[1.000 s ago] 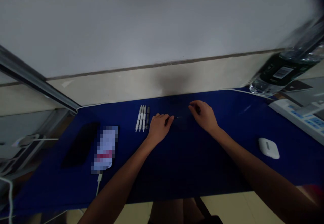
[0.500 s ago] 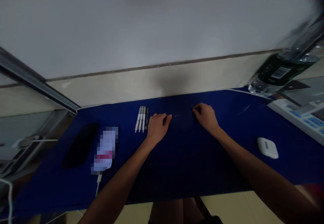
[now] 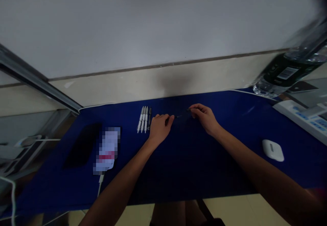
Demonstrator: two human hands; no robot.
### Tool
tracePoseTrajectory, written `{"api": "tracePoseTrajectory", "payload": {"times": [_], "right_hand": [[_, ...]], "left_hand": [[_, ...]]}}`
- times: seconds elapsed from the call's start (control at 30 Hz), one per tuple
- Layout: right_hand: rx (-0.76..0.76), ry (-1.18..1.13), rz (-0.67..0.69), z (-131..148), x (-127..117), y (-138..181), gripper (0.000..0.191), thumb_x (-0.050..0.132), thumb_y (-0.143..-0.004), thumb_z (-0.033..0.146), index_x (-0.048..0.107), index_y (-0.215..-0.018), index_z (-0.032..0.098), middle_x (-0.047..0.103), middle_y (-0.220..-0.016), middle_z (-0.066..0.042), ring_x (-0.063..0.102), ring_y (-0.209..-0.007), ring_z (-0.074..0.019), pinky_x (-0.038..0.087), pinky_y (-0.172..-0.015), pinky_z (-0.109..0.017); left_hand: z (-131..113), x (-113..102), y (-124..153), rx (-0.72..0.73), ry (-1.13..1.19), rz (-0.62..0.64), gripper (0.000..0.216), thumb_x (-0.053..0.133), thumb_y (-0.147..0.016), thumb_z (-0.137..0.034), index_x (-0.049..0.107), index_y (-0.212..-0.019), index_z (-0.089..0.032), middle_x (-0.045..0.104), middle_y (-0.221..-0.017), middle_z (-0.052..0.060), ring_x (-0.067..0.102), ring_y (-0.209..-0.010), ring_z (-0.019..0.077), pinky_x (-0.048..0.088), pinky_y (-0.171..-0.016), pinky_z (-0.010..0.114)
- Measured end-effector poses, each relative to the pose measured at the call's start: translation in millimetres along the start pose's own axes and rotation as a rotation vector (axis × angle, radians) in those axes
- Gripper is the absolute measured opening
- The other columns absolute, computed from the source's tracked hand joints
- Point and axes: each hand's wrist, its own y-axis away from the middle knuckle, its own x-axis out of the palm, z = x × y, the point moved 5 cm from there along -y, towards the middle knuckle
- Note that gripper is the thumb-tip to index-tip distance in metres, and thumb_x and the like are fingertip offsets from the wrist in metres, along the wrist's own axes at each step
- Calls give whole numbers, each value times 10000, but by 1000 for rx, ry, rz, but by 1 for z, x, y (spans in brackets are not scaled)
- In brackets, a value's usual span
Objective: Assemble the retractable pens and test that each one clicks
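Note:
A slim dark pen lies across the gap between my hands, a little above the blue desk mat. My left hand pinches its near end. My right hand holds the far end between thumb and fingers. To the left of my left hand lie several white pens side by side, with a black pen beside them.
A black phone and a pixelated item with a white cable lie on the mat at left. A white earbud case sits at right. A water bottle and a white keyed device stand beyond it.
My right hand's fingers have stretched left and now reach the end of the dark pen. My left hand has barely moved.

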Motion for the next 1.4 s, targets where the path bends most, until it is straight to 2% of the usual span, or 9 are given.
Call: {"api": "tracePoseTrajectory", "payload": {"times": [0.17, 0.5, 0.7, 0.9, 1.03, 1.13, 1.27, 1.4], "right_hand": [[86, 19, -28, 1, 2, 3, 154, 634, -747, 320, 634, -807, 179, 486, -565, 31, 424, -531, -116, 305, -510, -271], [67, 57, -23, -5, 0, 0, 117, 630, -746, 275, 651, -793, 170, 510, -553, 35, 436, -512, -102, 304, -490, -253], [55, 96, 3, -2, 2, 3, 139, 651, -760, 294, 677, -816, 170, 524, -567, 30, 457, -524, -105, 320, -491, -249], [42, 105, 95, -3, 9, 6, 207, 685, -774, 357, 698, -867, 172, 645, -716, -18, 553, -616, -129, 406, -567, -266], [26, 115, 198, -4, 16, 7, 243, 690, -784, 382, 705, -931, 189, 697, -846, -45, 626, -730, -164, 470, -670, -301], [-3, 158, 261, -4, 21, 9, 235, 674, -804, 375, 705, -964, 205, 708, -891, -45, 651, -791, -179, 494, -736, -324], [-36, 147, 287, -3, 23, 11, 241, 682, -801, 348, 683, -1004, 217, 708, -965, -49, 664, -899, -195, 505, -826, -345], [-28, 133, 303, -3, 24, 11, 286, 687, -801, 349, 642, -1050, 215, 709, -921, -44, 663, -790, -173, 521, -757, -325]], "left_hand": [[0, -1, 0, -1, 9, 4, 440, 370, -988, -452, 480, -645, -200, 543, -607, 10, 509, -660, 186, 315, -646, 317], [0, 0, 0, 2, -21, 14, 445, 354, -992, -455, 509, -670, -191, 540, -617, 11, 506, -665, 176, 306, -653, 305], [-1, -1, 0, 8, -14, 13, 452, 346, -995, -461, 502, -665, -193, 536, -610, 7, 499, -663, 176, 295, -639, 299], [0, 0, 0, 7, -12, 11, 436, 358, -992, -454, 531, -690, -193, 561, -636, 13, 505, -681, 181, 304, -653, 305], [0, 0, 1, 12, 18, 16, 352, 382, -992, -421, 573, -796, -199, 594, -669, 9, 523, -726, 192, 328, -693, 317], [-5, -1, 2, 47, 60, 38, 275, 400, -990, -396, 585, -911, -208, 639, -773, 6, 545, -791, 194, 340, -753, 336], [-11, 1, 4, 110, 106, 87, 188, 445, -977, -369, 555, -1033, -228, 663, -893, 1, 566, -898, 199, 327, -839, 368], [-12, 4, 4, 127, 121, 120, 178, 471, -970, -330, 515, -1120, -244, 667, -935, 1, 573, -925, 202, 321, -856, 373]]}}
